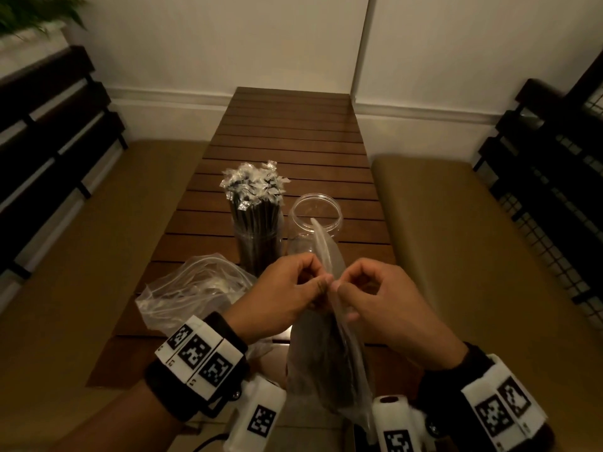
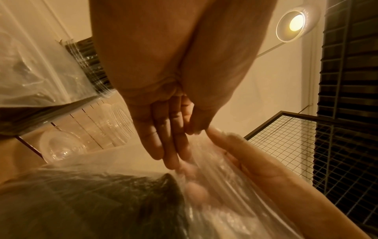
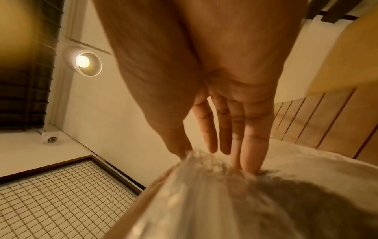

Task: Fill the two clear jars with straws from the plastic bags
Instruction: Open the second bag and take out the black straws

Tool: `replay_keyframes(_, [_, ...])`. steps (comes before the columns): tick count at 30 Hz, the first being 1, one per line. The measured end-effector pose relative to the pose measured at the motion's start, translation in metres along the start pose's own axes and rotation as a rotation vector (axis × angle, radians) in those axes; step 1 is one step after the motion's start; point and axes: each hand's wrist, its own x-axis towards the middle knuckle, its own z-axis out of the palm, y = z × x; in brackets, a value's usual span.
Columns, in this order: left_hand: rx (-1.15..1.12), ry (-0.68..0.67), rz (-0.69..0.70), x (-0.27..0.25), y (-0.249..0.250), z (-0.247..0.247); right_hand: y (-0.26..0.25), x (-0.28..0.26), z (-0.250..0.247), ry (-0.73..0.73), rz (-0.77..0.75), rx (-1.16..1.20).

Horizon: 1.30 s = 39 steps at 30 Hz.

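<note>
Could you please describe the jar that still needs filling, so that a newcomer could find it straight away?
Start at the long slatted wooden table running away between two cushioned benches. Two clear jars stand side by side near its middle, just beyond the person's hands. The empty jar is the right one: open-mouthed and see-through, whereas the jar of straws beside it is packed with dark wrapped straws.

A clear plastic bag holding a dark bundle of straws hangs upright above the near end of a slatted wooden table, its top edge pinched on either side. Behind it two clear jars stand side by side: the left jar is packed with upright dark straws in crinkled clear wrappers, and the right jar is open-mouthed with nothing inside. A second, crumpled clear bag lies on the table to the left.
</note>
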Motion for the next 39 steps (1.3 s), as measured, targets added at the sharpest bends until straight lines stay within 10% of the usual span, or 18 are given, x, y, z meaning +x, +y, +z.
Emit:
replay_keyframes(18, [0.077, -0.027, 0.037, -0.011, 0.003, 0.002, 0.008, 0.001, 0.003, 0.089, 0.063, -0.057])
replay_keyframes(33, [0.0, 0.344, -0.094, -0.037, -0.021, -0.009, 0.029, -0.001, -0.059, 0.51, 0.101, 0.147])
replay_keyframes(39, [-0.214, 0.385, -0.148, -0.033, -0.024, 0.014, 0.076, -0.044, -0.038, 0.33, 0.051, 0.111])
